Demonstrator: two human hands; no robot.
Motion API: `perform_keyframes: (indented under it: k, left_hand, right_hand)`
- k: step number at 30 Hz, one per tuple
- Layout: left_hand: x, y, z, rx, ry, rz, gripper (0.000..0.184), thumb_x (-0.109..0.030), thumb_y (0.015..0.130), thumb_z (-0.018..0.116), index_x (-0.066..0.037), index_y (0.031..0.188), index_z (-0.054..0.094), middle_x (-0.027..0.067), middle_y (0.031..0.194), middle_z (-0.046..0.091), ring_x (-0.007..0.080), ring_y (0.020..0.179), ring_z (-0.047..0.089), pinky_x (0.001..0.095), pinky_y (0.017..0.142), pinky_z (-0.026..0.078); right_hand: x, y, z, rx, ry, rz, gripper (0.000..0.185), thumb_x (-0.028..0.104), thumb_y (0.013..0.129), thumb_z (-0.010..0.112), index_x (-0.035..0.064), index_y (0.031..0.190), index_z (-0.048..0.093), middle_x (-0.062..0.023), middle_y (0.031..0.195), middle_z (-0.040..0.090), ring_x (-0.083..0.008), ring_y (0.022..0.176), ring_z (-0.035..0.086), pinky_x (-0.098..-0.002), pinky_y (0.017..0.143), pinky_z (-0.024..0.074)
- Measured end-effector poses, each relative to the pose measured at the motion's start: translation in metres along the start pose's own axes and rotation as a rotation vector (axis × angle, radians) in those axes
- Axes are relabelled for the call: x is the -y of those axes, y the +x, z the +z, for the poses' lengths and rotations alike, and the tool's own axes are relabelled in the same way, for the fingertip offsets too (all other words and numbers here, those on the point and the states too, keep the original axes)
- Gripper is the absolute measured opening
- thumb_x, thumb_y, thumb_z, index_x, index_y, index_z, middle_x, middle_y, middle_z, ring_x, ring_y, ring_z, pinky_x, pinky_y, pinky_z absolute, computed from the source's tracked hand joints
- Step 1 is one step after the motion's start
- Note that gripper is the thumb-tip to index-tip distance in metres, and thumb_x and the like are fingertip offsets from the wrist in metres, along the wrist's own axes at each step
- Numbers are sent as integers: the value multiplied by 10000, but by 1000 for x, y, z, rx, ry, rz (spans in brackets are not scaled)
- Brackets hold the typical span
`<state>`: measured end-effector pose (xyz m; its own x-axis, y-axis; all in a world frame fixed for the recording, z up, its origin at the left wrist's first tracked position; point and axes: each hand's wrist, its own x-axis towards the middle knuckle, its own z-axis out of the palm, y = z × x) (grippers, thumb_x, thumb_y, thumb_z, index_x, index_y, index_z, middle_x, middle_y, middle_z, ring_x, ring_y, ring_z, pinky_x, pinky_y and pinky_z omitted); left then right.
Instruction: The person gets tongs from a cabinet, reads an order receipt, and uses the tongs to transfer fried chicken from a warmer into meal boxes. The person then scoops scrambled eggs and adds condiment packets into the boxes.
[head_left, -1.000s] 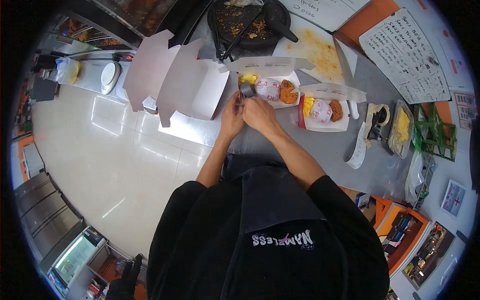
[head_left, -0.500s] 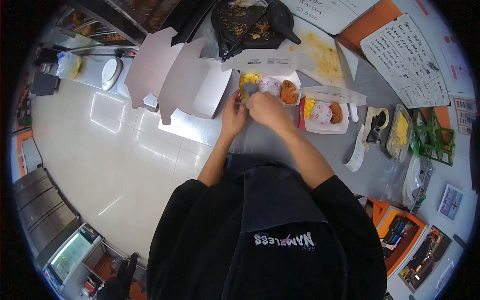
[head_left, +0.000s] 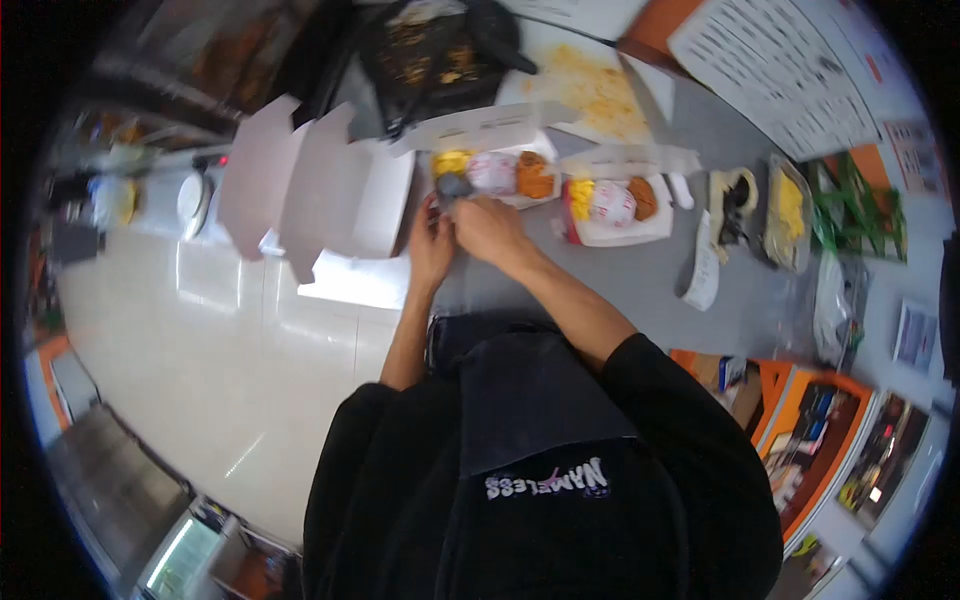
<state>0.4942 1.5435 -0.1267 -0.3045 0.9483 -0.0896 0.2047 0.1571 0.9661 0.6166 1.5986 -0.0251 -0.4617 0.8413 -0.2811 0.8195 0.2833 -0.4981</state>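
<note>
An open cardboard meal box [head_left: 485, 126] stands on the steel counter, holding yellow food [head_left: 452, 163], a printed paper-wrapped bundle [head_left: 492, 174] and a fried chicken piece [head_left: 535, 177]. My left hand [head_left: 432, 248] has its fingers curled at the box's near left corner and appears to grip it. My right hand [head_left: 488, 230] is closed around a tool with a rounded grey spoon-like end [head_left: 454, 186], which is over the box's left part. The handle is hidden in my fist. Close by on the right is a second filled meal box [head_left: 625, 236] with similar contents.
Two large open cartons [head_left: 345, 200] lie at the left. A dark round pan [head_left: 425, 55] and a stained white board [head_left: 585, 95] are behind. Rightward are a paper slip [head_left: 703, 275], a tape roll [head_left: 735, 200], a clear tub of yellow food [head_left: 790, 215] and a green rack [head_left: 860, 215].
The view has turned and blurred, so the counter items appear farther left. Both hands stay at the same box, and the grey end is still over its left part.
</note>
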Motion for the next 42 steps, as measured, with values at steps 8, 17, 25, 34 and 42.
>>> perform_keyframes:
  k: [8,17,25,34,42]
  left_hand:
    - [-13,-3,-1,74,68,-37,450,-114,928,509,39,1333,384,200,1158,563,222,914,617,303,739,521]
    - [-4,-20,-17,156,189,-155,473,13,883,510,73,1331,370,191,1338,453,252,1058,575,329,805,523]
    - [-80,-61,73,-317,310,287,455,-61,930,472,65,1347,341,208,1335,445,298,1208,457,394,1011,377]
    - [-69,-211,316,-313,576,98,455,-89,920,464,31,1339,335,223,1310,352,355,1176,433,458,966,387]
    - [-79,-259,386,-329,607,-116,493,8,856,448,-5,1337,339,214,1292,365,340,1147,444,443,904,407]
  right_hand:
    - [-48,-38,-8,-289,263,-75,181,154,859,534,28,905,655,-191,834,669,-350,803,653,-420,714,517]
    - [-283,-291,-130,-733,650,581,232,180,925,570,38,1078,672,-69,945,690,-105,818,593,-272,741,476]
    - [-589,-373,-203,-521,-381,986,283,207,876,505,35,1041,657,-200,1027,611,-372,955,608,-460,815,489]
    - [-635,-367,-256,-814,-225,520,328,179,813,576,-2,1084,538,-204,1013,537,-378,979,511,-447,875,413]
    - [-900,-319,-539,-1156,-447,554,521,98,831,596,27,1314,414,-220,1282,445,-386,1130,472,-480,944,392]
